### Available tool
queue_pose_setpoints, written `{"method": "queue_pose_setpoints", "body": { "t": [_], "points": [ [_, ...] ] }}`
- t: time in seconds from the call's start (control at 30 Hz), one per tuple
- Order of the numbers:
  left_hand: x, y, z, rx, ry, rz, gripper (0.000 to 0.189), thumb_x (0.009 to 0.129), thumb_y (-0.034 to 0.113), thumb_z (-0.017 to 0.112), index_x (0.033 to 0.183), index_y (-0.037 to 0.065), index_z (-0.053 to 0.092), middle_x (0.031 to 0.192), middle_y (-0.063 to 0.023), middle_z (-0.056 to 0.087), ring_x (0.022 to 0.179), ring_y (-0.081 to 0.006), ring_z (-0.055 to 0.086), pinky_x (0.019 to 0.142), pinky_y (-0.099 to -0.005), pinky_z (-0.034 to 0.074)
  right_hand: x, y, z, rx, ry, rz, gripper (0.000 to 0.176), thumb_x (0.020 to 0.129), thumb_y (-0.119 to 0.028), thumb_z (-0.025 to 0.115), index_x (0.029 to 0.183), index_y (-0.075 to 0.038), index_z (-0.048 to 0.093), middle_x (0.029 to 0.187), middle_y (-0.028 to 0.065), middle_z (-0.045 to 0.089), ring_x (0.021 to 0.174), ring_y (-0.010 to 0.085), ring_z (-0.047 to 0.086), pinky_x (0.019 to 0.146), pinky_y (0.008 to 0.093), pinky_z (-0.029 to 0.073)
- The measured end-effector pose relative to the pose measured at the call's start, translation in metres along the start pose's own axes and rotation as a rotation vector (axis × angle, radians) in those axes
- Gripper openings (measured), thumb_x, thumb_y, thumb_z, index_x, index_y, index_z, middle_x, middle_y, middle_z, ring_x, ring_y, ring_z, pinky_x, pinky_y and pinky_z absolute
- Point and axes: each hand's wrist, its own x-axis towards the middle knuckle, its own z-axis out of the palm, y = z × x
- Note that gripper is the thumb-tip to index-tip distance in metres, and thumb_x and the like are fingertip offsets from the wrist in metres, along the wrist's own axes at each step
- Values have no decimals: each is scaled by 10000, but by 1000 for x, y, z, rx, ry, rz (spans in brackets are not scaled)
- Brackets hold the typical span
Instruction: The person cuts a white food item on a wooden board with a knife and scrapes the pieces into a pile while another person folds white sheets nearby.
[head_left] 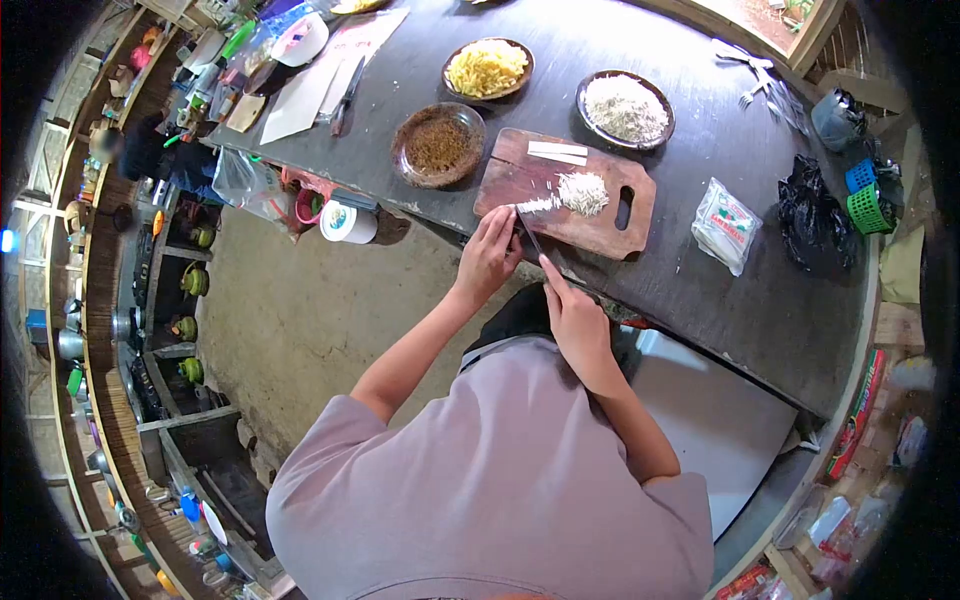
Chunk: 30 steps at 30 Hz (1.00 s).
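A wooden cutting board (600,238) with a handle slot lies at the table's near edge. My right hand (578,322) grips a knife (529,232), its blade angled over the board's near left part. Beside the blade, my left hand (490,250) has its fingers bent and pressed together at the board's left edge, against the end of a row of white cut pieces (541,204). What lies under those fingers is mostly hidden. A heap of small white pieces (583,194) sits right of the blade. Farther back on the board lie pale white strips (557,153).
Around the board stand a bowl of brown crumbly food (438,145), a bowl of yellow pieces (487,69) and a bowl of white flour-like powder (626,109). Rightward lie a white plastic packet (727,226) and a black plastic bag (817,213). Another knife (347,96) rests at the left.
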Motion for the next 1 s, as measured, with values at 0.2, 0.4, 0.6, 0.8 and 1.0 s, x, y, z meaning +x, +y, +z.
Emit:
{"method": "queue_pose_setpoints", "body": {
  "t": [0.2,0.4,0.6,0.8,1.0],
  "points": [
    [-2,-1,0,-13,-23,-11,481,856,37,689,1296,-133,591,1357,-227,576,1309,-375,564,1107,-424,496,33,-12,13,-54,3,5,501,1085,-339,524,1577,-394,448,776,171,693,681,407,717,613,524,592],
    [-1,1,2,46,31,20,482,864,41,681,1298,-146,584,1352,-227,571,1287,-388,567,1100,-427,498,-12,2,-11,-47,-25,32,465,1078,-348,539,1540,-369,500,812,192,713,683,395,722,615,526,595],
    [-2,1,1,34,20,13,486,859,43,682,1295,-148,584,1344,-227,571,1279,-386,566,1094,-429,498,35,-11,14,-84,35,-17,466,1075,-334,543,1537,-380,506,814,185,713,692,386,727,610,522,595],
    [-3,-2,5,45,8,-6,530,871,103,727,1332,-117,584,1394,-211,562,1312,-394,551,1100,-444,494,-10,11,-1,-52,41,-24,467,1072,-331,547,1536,-372,511,783,181,696,656,394,706,601,504,591],
    [-5,3,-1,10,-16,-33,519,864,91,730,1320,-115,593,1409,-207,557,1324,-392,546,1101,-443,494,35,-7,19,-28,78,-50,478,1067,-329,558,1541,-368,507,722,182,670,640,406,695,594,514,582]
  ]
}}
